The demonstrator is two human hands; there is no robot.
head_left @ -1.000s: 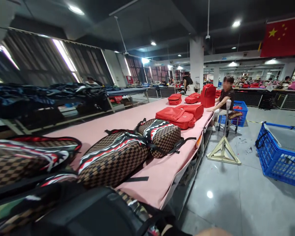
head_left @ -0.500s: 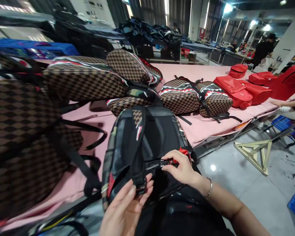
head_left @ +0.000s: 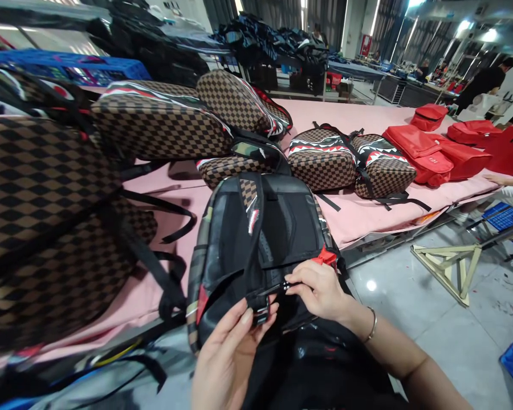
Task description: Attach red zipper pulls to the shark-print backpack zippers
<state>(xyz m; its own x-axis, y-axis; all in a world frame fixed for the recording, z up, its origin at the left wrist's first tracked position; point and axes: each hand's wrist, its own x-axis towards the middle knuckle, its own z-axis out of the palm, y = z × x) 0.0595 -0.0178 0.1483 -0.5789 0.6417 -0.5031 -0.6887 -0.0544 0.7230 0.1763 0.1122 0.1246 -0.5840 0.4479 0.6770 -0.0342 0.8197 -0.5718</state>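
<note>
Here, a backpack (head_left: 256,239) is propped back-up against the pink bench (head_left: 359,216); its strap buckle (head_left: 260,302) is pinched by the left hand (head_left: 228,359), its strap end (head_left: 277,286) by the right hand (head_left: 320,290).

A backpack (head_left: 256,228) lies back-side up at the near edge of the pink table (head_left: 367,216). The left hand (head_left: 228,359) pinches its strap buckle (head_left: 260,307); the right hand (head_left: 320,290) grips a black strap end beside it. Checkered backpacks (head_left: 162,125) pile up on the left, red bags (head_left: 427,151) far right.
</note>
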